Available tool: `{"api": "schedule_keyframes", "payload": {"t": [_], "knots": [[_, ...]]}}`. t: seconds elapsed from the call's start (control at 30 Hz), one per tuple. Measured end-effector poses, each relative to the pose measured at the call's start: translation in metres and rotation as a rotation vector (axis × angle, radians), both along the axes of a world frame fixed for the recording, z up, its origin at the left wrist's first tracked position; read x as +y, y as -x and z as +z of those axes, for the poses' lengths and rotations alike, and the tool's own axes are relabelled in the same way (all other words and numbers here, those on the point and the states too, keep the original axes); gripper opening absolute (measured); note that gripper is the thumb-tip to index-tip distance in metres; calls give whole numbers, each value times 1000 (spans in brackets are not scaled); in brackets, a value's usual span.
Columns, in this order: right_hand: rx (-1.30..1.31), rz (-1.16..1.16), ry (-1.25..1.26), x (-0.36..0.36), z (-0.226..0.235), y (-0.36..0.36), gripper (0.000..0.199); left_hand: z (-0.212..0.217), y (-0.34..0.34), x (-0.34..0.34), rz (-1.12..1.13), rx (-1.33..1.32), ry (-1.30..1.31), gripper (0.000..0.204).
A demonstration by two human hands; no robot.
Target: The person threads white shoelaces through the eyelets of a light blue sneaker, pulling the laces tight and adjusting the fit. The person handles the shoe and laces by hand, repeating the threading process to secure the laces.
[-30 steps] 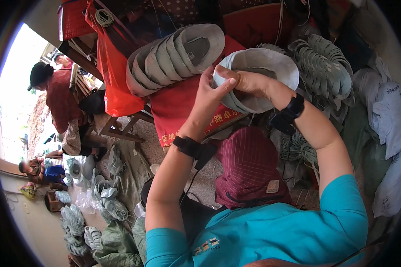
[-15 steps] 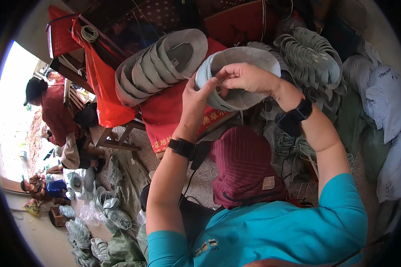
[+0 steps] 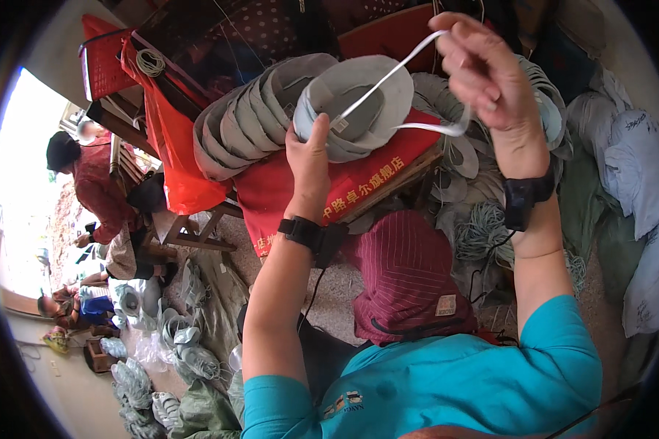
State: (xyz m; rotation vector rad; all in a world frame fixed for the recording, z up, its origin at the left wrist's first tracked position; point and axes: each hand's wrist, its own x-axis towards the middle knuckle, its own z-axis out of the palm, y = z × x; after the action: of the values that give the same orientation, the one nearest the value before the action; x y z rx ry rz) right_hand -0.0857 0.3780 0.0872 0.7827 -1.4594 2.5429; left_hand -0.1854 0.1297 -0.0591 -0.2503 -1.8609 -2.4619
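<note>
Right hand (image 3: 501, 77) up and away from the grey-green fabric hat (image 3: 395, 95), white ribbon (image 3: 450, 130) strung between them

Head view. Half a second back, both hands met at the rim; hat has since shifted left, toward the stack of nested hats (image 3: 234, 132). Now tilted above the red-covered desk (image 3: 260, 190), hollow side up; contact with desk or stack, cannot tell.

Risks, my reading: one-handed hold at the rim, so a hard tug on the ribbon could twist the hat loose or knock it into the stack. Lower run bends slack below the right hand; could snag or kink if that hand turns.

Fingers. Left hand (image 3: 307, 159): thumb pressed on the near rim, others mostly hidden behind the hat, apparently clamping it. Right: thumb and forefinger nearly together, seemingly pinching the ribbon; remaining fingers loosely curled, slightly apart.
</note>
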Motion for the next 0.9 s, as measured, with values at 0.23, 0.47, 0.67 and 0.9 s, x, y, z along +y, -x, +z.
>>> {"api": "schedule_keyframes", "payload": {"t": [0.23,0.47,0.67,0.9], "knots": [[-93,-323,-808,-29,-52,36,30,-7,2,4,-73,56,71,73],[-98,-436,-1216,-103,-113,70,47,7,-45,-33,-163,-77,134,65],[95,-625,-1308,-118,-97,119,37,6,-91,-157,21,-118,342,35],[-170,-152,-861,-105,-175,196,48,-26,-193,-331,520,-280,144,29]]}}
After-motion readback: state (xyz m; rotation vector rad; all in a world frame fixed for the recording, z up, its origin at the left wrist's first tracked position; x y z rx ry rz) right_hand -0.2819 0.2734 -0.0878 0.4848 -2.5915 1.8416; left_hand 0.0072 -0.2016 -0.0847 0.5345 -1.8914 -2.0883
